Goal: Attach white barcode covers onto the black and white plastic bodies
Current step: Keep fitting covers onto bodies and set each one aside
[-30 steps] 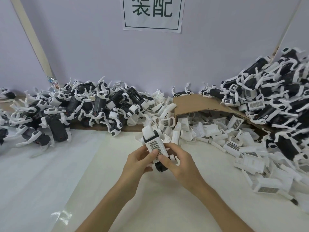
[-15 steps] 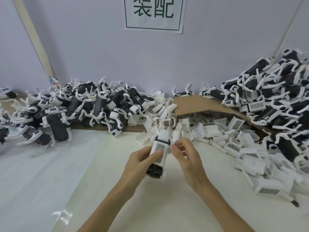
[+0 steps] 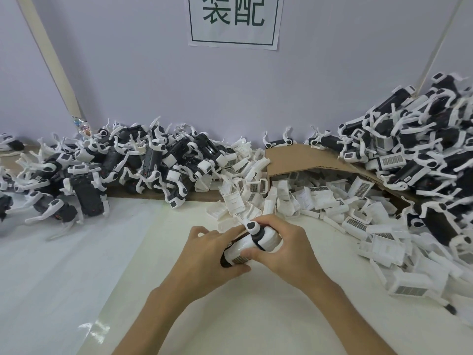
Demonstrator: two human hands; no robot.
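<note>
- Head view: holds one black and white plastic body (image 3: 268, 238) low centre over the cream sheet (image 3: 256, 316), tilted, dark end down-left.
- Curls left hand (image 3: 204, 254) round that dark lower end, thumb underneath, fingers spread across the top.
- Grips the rounded, glossy white upper end with right hand (image 3: 291, 249), fingers hooked over the far side, thumb pressing on the white barcode cover (image 3: 239, 248).
- Shows the cover lying along the body: smooth white shell, printed barcode patch at its lower end. Cannot tell whether fully seated.
- Shows a small round black-and-white joint (image 3: 252, 226) poking up between both hands.
- Shows loose covers (image 3: 320, 198) heaped just beyond the hands: boxy white plastic shells, ribbed insides, some barcode side up, spilling down the right side.
- Shows a brown cardboard sheet (image 3: 307, 160), matte and bent, arching over the back of that heap.
- Shows left pile of bodies (image 3: 128, 162) along the wall: dark blocky trunks, thin curved white legs, all tangled.
- Shows right pile of bodies (image 3: 422, 149), taller, same parts, banked against the wall and touching the cardboard.
- Shows shiny white film (image 3: 64, 278) on the table left of the cream sheet, with glare spots.
- Shows a paper sign (image 3: 233, 19) with dark green characters in a thin frame on the flat lilac wall (image 3: 153, 73).
</note>
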